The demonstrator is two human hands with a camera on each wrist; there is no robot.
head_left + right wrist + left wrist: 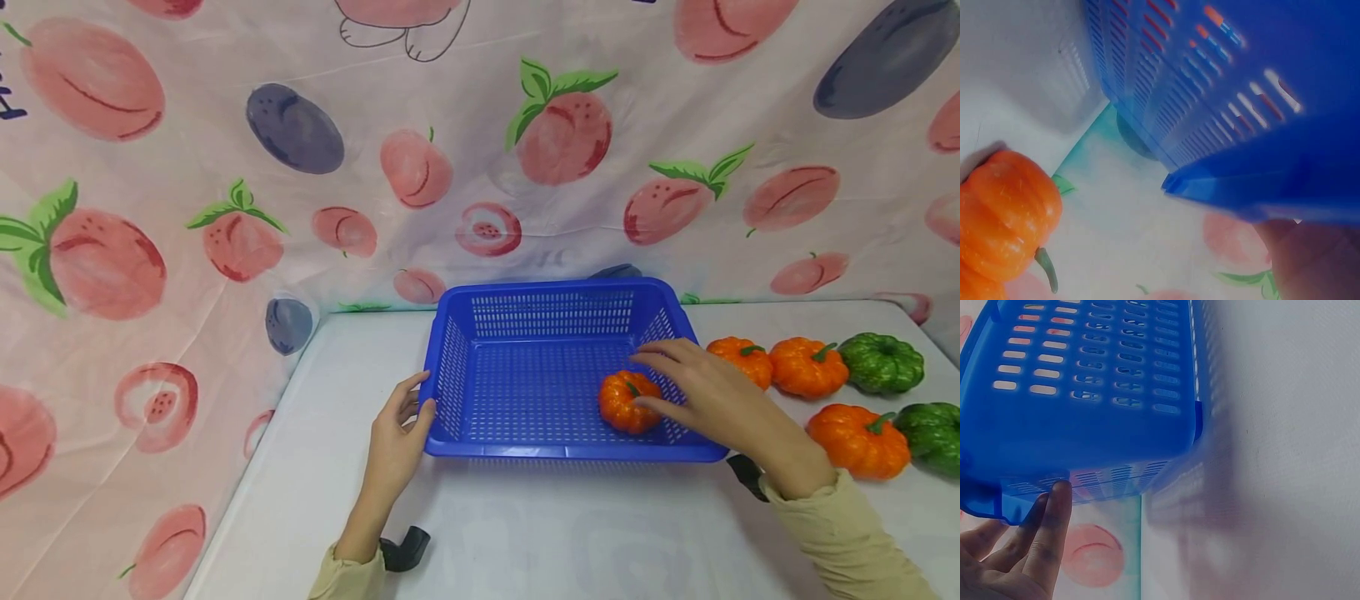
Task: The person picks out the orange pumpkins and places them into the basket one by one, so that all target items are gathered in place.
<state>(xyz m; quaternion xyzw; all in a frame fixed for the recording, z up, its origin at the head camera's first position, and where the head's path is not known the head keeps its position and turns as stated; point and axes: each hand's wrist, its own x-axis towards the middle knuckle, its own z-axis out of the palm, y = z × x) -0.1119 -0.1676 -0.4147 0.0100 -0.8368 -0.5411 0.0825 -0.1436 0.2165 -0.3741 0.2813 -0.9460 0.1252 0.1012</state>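
Note:
A blue plastic basket (555,451) with slotted walls stands on the white table. My left hand (397,433) holds its left rim, the thumb at the rim and the fingers against the outer side; in the left wrist view those fingers (1047,537) reach under the rim. Inside the basket, near its right front corner, sits a small orange pumpkin (621,402) with a green stem. My right hand (705,392) reaches over the right rim, fingers spread and thumb over the pumpkin. The right wrist view shows the basket's outer wall (1241,169), with most of that hand hidden.
To the right of the basket lie several more pumpkins: an orange one (738,360) close to its wall, another orange one (808,367), a green one (881,363), a front orange one (858,442) and a front green one (933,437). A fruit-printed cloth (480,167) hangs behind.

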